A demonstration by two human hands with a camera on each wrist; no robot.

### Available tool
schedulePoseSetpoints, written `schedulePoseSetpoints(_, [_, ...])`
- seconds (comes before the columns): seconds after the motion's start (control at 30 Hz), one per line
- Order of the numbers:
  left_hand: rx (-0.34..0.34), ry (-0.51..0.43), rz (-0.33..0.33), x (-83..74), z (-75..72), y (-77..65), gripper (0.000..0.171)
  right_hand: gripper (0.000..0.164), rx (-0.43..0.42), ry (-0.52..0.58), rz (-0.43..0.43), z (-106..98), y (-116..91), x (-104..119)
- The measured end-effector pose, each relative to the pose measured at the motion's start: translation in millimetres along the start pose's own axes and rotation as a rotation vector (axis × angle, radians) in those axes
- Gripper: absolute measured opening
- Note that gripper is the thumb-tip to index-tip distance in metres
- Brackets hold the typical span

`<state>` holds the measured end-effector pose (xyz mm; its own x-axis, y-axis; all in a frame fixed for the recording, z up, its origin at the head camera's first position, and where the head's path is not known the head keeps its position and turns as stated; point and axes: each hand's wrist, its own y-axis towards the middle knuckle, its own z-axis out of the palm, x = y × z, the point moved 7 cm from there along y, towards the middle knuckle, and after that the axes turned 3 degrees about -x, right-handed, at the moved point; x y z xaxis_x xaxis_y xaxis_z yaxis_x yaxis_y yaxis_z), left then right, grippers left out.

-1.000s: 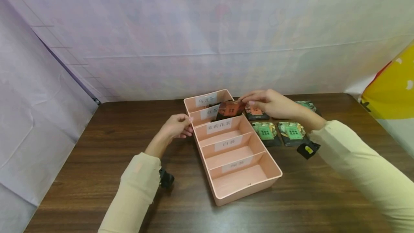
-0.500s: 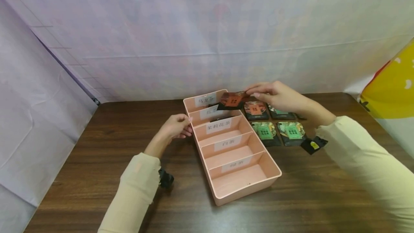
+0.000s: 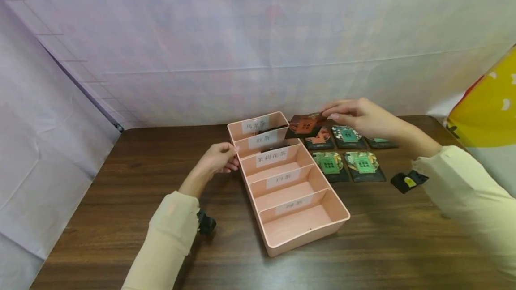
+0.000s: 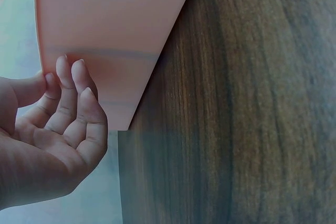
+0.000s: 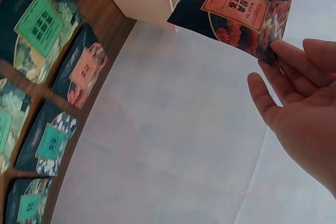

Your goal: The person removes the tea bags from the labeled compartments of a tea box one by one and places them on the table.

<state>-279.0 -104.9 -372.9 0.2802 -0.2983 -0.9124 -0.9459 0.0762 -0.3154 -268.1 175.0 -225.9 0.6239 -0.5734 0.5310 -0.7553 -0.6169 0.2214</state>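
My right hand (image 3: 363, 117) pinches a dark tea sachet (image 3: 305, 125) by its edge, just above and right of the box's far end. Its orange label reads "BLACK TEA" in the right wrist view. My left hand (image 3: 219, 158) pinches the left rim of the pink divided box (image 3: 303, 241) between thumb and forefinger. In the left wrist view the other fingers (image 4: 88, 100) lie along the box's outer wall. Dark sachets show partly in the two farthest compartments; the three nearer compartments show bare floors. Handwritten labels mark the dividers.
Right of the box, several sachets lie in two rows on the wooden table (image 3: 387, 236): one orange-labelled sachet (image 3: 320, 139), a teal-labelled sachet (image 3: 348, 137) and green-labelled sachets (image 3: 364, 167). A pale curtain (image 3: 258, 44) hangs behind the table.
My right hand has lifted the black tea sachet out of the second compartment from the far end and moved it right, over the box's side. My left hand stays on the rim.
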Motion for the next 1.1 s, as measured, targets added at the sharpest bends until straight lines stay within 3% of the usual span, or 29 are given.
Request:
schedulePoseSetpoints(0.13, [-0.006, 0.008, 0.010, 1.6, -0.6, 1.9, 0.021, 0.023, -0.027, -0.049, 0.020, -8.2, -7.1, -3.9])
schedulePoseSetpoints(0.17, [0.013, -0.011, 0.044, 3.8, -0.6, 5.3, 0.022, 0.023, -0.034, -0.058, 0.035, -10.2, -9.1, -5.6])
schedulePoseSetpoints(0.27, [0.016, -0.009, 0.052, 3.8, -1.1, 5.4, 0.023, 0.024, -0.046, -0.074, 0.106, -15.8, -16.5, -12.9])
schedulePoseSetpoints(0.37, [0.019, -0.015, 0.045, -0.6, -1.5, -0.3, 0.022, 0.025, -0.050, -0.091, 0.169, -20.6, -24.6, -22.5])
schedulePoseSetpoints(0.4, [-0.001, 0.003, 0.013, -3.0, -1.7, -4.1, 0.020, 0.025, -0.050, -0.099, 0.186, -22.1, -27.3, -26.1])
schedulePoseSetpoints(0.57, [0.001, -0.003, 0.009, -4.7, -2.0, -7.6, 0.018, 0.024, -0.054, -0.145, 0.184, -28.5, -40.1, -36.0])
schedulePoseSetpoints(0.77, [-0.002, 0.002, 0.015, -0.5, -2.7, -2.2, 0.019, 0.028, -0.033, -0.106, 0.277, -32.2, -59.7, -54.5])
schedulePoseSetpoints(0.97, [-0.007, 0.008, 0.011, -1.2, -3.4, -3.3, 0.019, 0.026, -0.038, -0.192, 0.332, -43.1, -80.9, -74.8])
schedulePoseSetpoints(1.1, [-0.006, 0.007, 0.011, -1.3, -3.3, -3.6, 0.019, 0.024, -0.040, -0.183, 0.343, -47.6, -94.6, -88.7])
